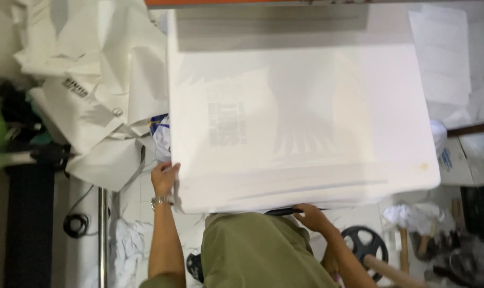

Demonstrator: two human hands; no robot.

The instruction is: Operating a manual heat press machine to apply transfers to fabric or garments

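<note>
Both bare forearms reach forward, the left hand [163, 177], wristwatch on its wrist, with fingers curled closed, the right hand [310, 216] likewise gripping.

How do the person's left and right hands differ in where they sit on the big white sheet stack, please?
The left hand grips the near-left corner of the white sheet stack, fingers curled up over the edge; the right hand lies lower, under the near edge near its middle. The left wrist wears a metal watch; the right wrist is bare. The left forearm runs straight up; the right angles in from the side. Both touch the stack's near edge.
</note>
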